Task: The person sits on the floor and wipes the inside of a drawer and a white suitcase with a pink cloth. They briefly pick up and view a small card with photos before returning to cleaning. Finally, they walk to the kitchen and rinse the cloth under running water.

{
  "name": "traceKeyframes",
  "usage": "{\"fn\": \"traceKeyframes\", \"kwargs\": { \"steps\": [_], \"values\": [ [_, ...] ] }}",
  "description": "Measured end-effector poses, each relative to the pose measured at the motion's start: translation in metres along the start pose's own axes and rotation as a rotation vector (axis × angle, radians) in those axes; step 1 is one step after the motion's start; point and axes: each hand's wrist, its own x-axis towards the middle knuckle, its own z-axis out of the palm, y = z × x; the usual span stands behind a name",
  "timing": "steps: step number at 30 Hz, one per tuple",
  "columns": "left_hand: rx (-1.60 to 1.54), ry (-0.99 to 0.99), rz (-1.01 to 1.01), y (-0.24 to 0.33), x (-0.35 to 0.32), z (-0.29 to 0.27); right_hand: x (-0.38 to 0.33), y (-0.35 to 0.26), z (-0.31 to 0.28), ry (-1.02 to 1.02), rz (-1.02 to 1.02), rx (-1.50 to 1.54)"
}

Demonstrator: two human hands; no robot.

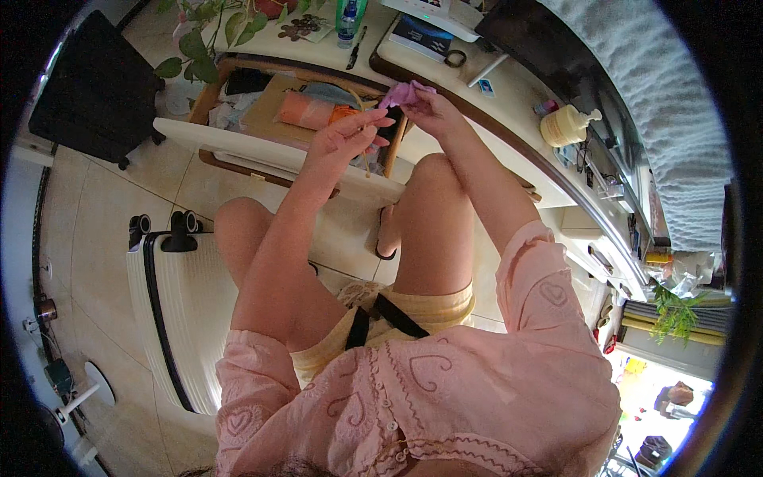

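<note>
Purple crumpled item (404, 94): at the back right corner of the open drawer (246, 151), close by the front edge of the desk (445, 83). Right hand (433, 111) grasping it between thumb and fingers. Left hand (346, 139) over the drawer's right part, fingers extended; cannot tell if it grips the thin yellowish strip (360, 98) beside them. Orange package (302, 110) lies inside, toward the drawer's back edge.
</note>
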Motion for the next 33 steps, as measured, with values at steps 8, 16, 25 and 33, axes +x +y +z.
{"fn": "traceKeyframes", "kwargs": {
  "steps": [8, 16, 25, 33],
  "values": [
    [-0.001, 0.029, -0.006, -0.006, 0.006, -0.012, 0.043, 0.024, 0.039, -0.370, 0.113, 0.064],
    [0.001, 0.076, 0.016, -0.005, -0.003, -0.024, -0.004, 0.015, 0.014, -0.037, -0.070, -0.039],
    [0.011, 0.121, -0.021, 0.007, -0.009, -0.030, 0.018, 0.012, -0.002, -0.049, -0.027, -0.139],
    [0.014, 0.181, -0.045, -0.001, -0.008, -0.037, 0.027, 0.032, 0.050, -0.118, 0.013, -0.041]
  ]
}}
